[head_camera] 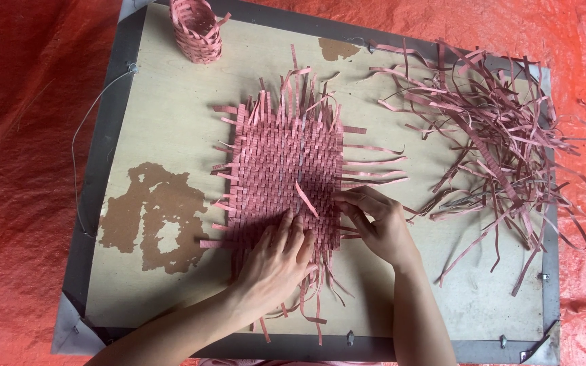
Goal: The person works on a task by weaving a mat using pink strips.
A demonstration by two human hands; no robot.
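2 hands working a pink woven mat (286,163) on a board (164,108).

The left hand (276,261) is pressing flat, fingers spread, on the mat's near edge; the right hand (378,224) is pinching a strip (306,198) at its right edge. Loose strips (490,129) are lying to the right, a small woven basket (198,27) at the far edge.

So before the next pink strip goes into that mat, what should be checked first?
1. Left hand pressing flat on the woven mat: ok.
2. Right hand fingers pinching at the mat's right edge: ok.
3. Loose strip lying flat in the weave: not ok, it sticks up at a slant.
4. Spare strips pile close on the right: ok.
5. Small woven basket clear of the work: ok.
6. Weave tight under the hands: cannot tell.
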